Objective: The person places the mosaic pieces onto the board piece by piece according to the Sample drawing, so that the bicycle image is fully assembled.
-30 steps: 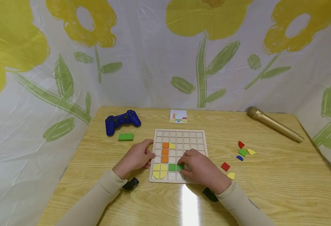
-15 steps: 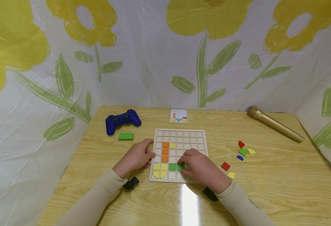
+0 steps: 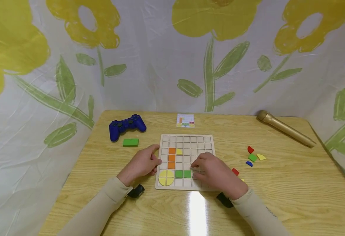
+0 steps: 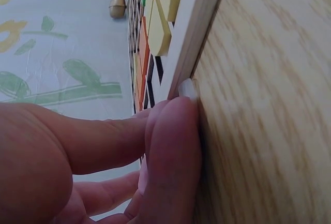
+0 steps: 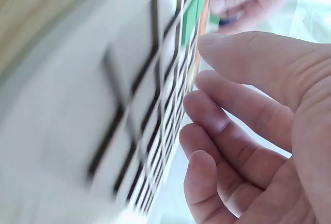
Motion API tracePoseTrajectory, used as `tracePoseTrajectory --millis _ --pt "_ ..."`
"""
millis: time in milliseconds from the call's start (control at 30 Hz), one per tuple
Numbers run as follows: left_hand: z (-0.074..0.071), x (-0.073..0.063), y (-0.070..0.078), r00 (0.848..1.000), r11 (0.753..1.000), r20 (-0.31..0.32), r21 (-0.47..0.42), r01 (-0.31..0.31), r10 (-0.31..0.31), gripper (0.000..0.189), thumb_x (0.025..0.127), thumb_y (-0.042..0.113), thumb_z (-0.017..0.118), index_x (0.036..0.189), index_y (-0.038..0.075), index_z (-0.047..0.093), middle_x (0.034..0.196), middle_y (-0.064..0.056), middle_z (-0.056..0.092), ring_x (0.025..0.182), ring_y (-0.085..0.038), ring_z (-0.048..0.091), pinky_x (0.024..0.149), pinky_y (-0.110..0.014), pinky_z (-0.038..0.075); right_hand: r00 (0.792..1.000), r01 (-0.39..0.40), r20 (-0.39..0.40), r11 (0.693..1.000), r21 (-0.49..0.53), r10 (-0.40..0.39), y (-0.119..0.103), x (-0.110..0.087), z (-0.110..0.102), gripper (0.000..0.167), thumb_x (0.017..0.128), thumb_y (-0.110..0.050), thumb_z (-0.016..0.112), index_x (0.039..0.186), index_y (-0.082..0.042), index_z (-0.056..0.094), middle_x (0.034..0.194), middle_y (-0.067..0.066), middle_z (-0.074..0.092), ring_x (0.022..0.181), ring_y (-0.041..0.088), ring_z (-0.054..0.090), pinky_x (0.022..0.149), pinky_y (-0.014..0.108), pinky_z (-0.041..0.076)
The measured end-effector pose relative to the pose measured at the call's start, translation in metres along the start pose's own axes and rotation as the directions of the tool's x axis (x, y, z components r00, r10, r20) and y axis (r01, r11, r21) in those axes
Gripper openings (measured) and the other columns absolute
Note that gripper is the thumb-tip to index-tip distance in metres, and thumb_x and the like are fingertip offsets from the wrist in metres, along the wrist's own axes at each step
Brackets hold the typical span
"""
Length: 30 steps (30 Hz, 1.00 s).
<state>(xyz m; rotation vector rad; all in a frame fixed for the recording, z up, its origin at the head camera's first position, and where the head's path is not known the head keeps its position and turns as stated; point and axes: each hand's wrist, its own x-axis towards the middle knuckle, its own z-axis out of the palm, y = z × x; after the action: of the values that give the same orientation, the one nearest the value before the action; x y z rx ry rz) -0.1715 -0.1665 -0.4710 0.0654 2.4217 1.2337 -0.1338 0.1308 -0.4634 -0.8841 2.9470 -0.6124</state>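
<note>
A wooden grid board (image 3: 190, 138) lies mid-table with orange squares (image 3: 171, 158), a yellow circle of quarter pieces (image 3: 166, 178), a lone yellow quarter piece (image 3: 179, 151) and two green squares (image 3: 187, 174) in its cells. At the board's left edge, my left hand (image 3: 140, 164) holds the rim with thumb and index finger; the left wrist view shows the thumb (image 4: 173, 141) low against the board's side. Over the board's lower right part hovers my right hand (image 3: 216, 172). Its fingers (image 5: 207, 113) are loosely bent, with nothing between them, just right of the green squares.
Loose pieces lie on the right: a red quarter (image 3: 250, 149), a green square (image 3: 252, 157), a yellow quarter (image 3: 261, 157), a blue half-round piece (image 3: 249, 164) and a red square (image 3: 235, 171). Around the board are a pattern card (image 3: 185, 120), game controller (image 3: 127, 126), green block (image 3: 130, 142) and gold microphone (image 3: 287, 128).
My right hand has let go of the right green square, which stays in its cell, and has moved slightly right. The left hand stays at the board's edge.
</note>
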Motion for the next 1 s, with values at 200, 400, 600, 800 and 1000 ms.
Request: tracePoseTrajectory --millis 200,400,600,800,1000 --pt "0.001 -0.002 -0.001 1.000 1.000 0.006 0.003 0.020 -0.020 0.067 0.106 0.011 0.070 0.166 0.015 0.041 0.092 -0.010 0.067 0.066 -0.020 0.065 0.061 -0.031 0.060 0.995 -0.096 -0.027 0.995 -0.019 0.095 0.042 -0.026 -0.023 0.018 0.096 -0.019 0.083 0.111 -0.011 0.082 0.111 0.000 0.075 0.108 0.020 0.067 0.094 0.043 0.062" --pt "0.001 -0.003 -0.001 1.000 1.000 -0.001 0.002 0.023 -0.023 0.067 0.106 0.011 0.070 0.166 0.015 0.041 0.094 -0.010 0.067 0.067 -0.020 0.065 0.061 -0.031 0.061 0.980 -0.188 -0.070 0.982 -0.031 0.185 0.088 -0.060 -0.050 0.020 0.095 -0.016 0.083 0.113 -0.006 0.081 0.111 0.007 0.075 0.108 0.032 0.069 0.094 0.052 0.061" --pt "0.001 -0.003 -0.002 1.000 1.000 -0.009 -0.012 0.026 -0.026 0.067 0.106 0.010 0.070 0.166 0.015 0.041 0.096 -0.010 0.067 0.068 -0.020 0.065 0.061 -0.031 0.061 0.960 -0.272 -0.078 0.961 -0.041 0.268 0.122 -0.080 -0.062 0.022 0.094 -0.016 0.085 0.112 -0.003 0.081 0.106 0.009 0.076 0.101 0.033 0.070 0.091 0.055 0.060" --pt "0.000 -0.003 -0.002 1.000 1.000 -0.018 -0.018 0.018 -0.018 0.067 0.105 0.010 0.070 0.166 0.015 0.042 0.096 -0.011 0.067 0.068 -0.021 0.065 0.061 -0.031 0.062 0.947 -0.316 -0.076 0.948 -0.045 0.313 0.138 -0.087 -0.066 0.023 0.095 -0.017 0.083 0.112 -0.003 0.080 0.104 0.010 0.075 0.098 0.033 0.068 0.089 0.058 0.060" --pt "0.002 -0.001 0.001 1.000 1.000 -0.007 -0.008 0.003 -0.003 0.066 0.105 0.010 0.071 0.165 0.015 0.042 0.095 -0.011 0.067 0.068 -0.020 0.065 0.061 -0.031 0.062 0.939 -0.341 -0.070 0.939 -0.045 0.338 0.145 -0.090 -0.066 0.024 0.095 -0.017 0.084 0.114 -0.003 0.080 0.108 0.013 0.075 0.100 0.034 0.068 0.091 0.059 0.060"
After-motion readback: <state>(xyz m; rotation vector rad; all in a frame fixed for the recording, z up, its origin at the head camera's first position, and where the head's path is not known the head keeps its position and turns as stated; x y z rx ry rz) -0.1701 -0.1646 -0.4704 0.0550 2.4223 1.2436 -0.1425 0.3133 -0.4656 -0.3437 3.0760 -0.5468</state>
